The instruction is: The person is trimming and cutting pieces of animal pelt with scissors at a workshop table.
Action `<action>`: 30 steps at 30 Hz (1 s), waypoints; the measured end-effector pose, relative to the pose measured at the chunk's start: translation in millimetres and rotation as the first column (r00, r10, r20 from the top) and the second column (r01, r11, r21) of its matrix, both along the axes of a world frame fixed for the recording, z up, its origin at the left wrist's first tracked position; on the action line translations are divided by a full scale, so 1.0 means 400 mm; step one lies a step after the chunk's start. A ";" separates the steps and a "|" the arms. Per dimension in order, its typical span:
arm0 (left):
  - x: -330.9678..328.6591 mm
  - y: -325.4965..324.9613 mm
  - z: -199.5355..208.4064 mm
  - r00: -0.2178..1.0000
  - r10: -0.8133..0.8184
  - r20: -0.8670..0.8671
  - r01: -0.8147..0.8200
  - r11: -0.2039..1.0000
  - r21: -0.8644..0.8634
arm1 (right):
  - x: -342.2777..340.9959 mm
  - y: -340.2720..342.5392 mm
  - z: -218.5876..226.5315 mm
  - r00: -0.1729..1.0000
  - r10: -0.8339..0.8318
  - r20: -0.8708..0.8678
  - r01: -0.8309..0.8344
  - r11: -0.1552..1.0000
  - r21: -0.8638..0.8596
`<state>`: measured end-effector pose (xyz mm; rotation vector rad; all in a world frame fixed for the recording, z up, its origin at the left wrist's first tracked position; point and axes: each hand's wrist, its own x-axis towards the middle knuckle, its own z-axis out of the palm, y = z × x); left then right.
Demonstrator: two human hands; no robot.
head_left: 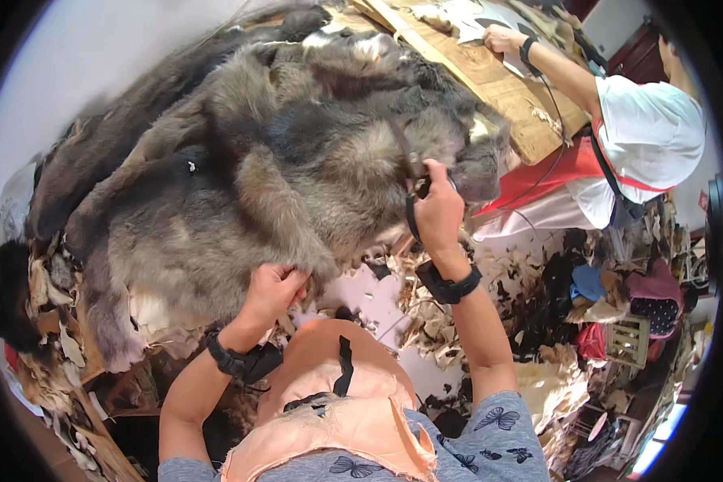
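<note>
A large pile of grey-brown fur pelts [193, 217] covers the work surface in front of me. My left hand [273, 293] is closed in a pinch on the near edge of a fur pelt [285, 217]. Held in my right hand [439, 210] is a pair of black-handled scissors [416, 170], with the blades pointing away over the fur and partly lost against it. A black loop of the handle hangs beside my fingers. Both of my wrists carry black bands. A small white scrap [191, 166] lies on the fur to the left.
At the right, a co-worker in a white shirt [647, 132] and red apron reaches over a wooden board [514, 100] toward pale pieces. Hide scraps [426, 309] litter the floor. Farther right are a pale slatted crate [627, 341] and heaped cloths [655, 293]. A dark cable hangs beside the co-worker.
</note>
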<state>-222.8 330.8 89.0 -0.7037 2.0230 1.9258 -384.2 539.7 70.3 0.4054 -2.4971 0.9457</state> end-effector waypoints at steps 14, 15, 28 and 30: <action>0.161 -0.154 0.136 0.967 -0.128 -0.221 0.004 0.873 -0.487 | -0.153 0.101 0.047 0.983 0.137 -0.123 -0.110 0.972 0.206; 0.175 -0.177 0.139 0.947 -0.105 -0.304 -0.097 0.809 -0.580 | -0.163 0.104 0.055 0.988 0.116 -0.100 -0.094 0.975 0.202; 0.342 -0.422 0.127 0.952 -0.225 -0.210 -0.102 0.412 -0.905 | -0.378 0.151 0.143 0.973 -0.079 -0.218 0.198 0.770 0.607; 0.351 -0.440 0.121 0.940 -0.249 -0.232 -0.093 0.468 -0.879 | -0.388 0.159 0.124 0.968 -0.119 -0.221 0.240 0.699 0.674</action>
